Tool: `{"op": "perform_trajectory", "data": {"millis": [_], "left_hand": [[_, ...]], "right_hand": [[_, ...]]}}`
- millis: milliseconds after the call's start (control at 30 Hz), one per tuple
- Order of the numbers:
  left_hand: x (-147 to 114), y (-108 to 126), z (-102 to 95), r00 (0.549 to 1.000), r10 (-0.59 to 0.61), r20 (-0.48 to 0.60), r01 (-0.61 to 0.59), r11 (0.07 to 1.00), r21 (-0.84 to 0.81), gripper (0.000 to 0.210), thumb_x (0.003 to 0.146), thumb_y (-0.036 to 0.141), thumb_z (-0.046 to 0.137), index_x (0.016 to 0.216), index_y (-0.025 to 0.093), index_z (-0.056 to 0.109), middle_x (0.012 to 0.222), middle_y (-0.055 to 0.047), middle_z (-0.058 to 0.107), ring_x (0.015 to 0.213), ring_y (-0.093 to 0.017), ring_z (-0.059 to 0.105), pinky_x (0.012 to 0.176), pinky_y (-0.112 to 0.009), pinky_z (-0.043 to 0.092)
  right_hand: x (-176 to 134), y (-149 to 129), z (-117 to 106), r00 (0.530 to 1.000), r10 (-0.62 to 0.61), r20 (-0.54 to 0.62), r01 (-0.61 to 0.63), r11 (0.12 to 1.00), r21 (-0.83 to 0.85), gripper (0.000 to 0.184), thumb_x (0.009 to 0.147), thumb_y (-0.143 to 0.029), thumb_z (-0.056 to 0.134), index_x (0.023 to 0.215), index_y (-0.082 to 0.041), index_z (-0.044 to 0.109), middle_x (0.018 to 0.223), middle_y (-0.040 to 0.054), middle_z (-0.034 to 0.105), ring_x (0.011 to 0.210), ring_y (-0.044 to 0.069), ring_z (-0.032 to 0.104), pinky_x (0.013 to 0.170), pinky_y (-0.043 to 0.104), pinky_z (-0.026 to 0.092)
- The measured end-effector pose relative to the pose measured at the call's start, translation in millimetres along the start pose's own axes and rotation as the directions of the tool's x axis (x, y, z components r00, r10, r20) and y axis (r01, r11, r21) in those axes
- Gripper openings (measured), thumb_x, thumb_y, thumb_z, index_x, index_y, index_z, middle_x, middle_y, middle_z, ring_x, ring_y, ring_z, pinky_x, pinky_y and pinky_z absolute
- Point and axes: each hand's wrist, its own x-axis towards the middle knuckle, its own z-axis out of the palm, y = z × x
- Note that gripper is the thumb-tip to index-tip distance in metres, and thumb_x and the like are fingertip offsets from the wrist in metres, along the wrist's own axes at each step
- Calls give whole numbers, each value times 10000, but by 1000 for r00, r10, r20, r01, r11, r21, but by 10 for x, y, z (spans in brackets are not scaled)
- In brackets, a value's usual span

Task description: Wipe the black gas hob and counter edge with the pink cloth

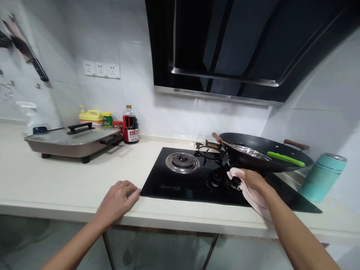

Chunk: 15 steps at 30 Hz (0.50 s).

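Observation:
My right hand (252, 180) is closed on a pale pink cloth (254, 200), at the right-hand control knob (235, 181) of a black glass gas stove (191, 192). Part of the cloth hangs down over the stove's front edge. A second knob (216, 178) stands just left of it. My left hand (119, 197) rests on the white countertop (84, 183) beside the stove's front left corner, holding nothing, its thumb apart from the fingers. The left burner (183, 162) is uncovered. A black pot support (210, 152) lies tilted behind the knobs.
A large wok (247, 165) with a green-handled utensil (285, 158) covers the stove's right side, near a turquoise flask (323, 178). A lidded electric pan (67, 148) and a soy sauce bottle (131, 125) stand left. The range hood (213, 45) overhangs the stove.

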Motion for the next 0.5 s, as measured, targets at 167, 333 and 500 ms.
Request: {"op": "perform_trajectory", "data": {"millis": [167, 333, 500], "left_hand": [[10, -5, -1, 1000, -1, 0, 1, 1000, -7, 391, 947, 481, 497, 825, 245, 784, 953, -67, 768, 944, -262, 662, 900, -388, 482], [1, 4, -7, 1000, -10, 1, 10, 1000, -12, 371, 938, 465, 511, 830, 242, 788, 950, -74, 765, 940, -265, 658, 896, -397, 485], [0, 13, -9, 1000, 6, -2, -6, 1000, -6, 376, 941, 479, 509, 818, 251, 782, 941, -74, 765, 917, -264, 657, 883, -393, 492]], "right_hand": [[280, -264, 21, 989, -53, 138, 42, 996, 85, 419, 959, -495, 529, 1154, -201, 754, 1140, 69, 775, 1010, 235, 713, 858, 290, 516], [520, -580, 79, 969, -63, 237, 55, 998, 40, 376, 891, -499, 645, 1097, -199, 739, 1082, 95, 772, 964, 260, 697, 837, 331, 514], [661, -938, 178, 964, -39, 262, 51, 998, -41, 487, 944, -514, 595, 1267, -158, 666, 1253, 186, 686, 1139, 306, 655, 932, 373, 487]]}}
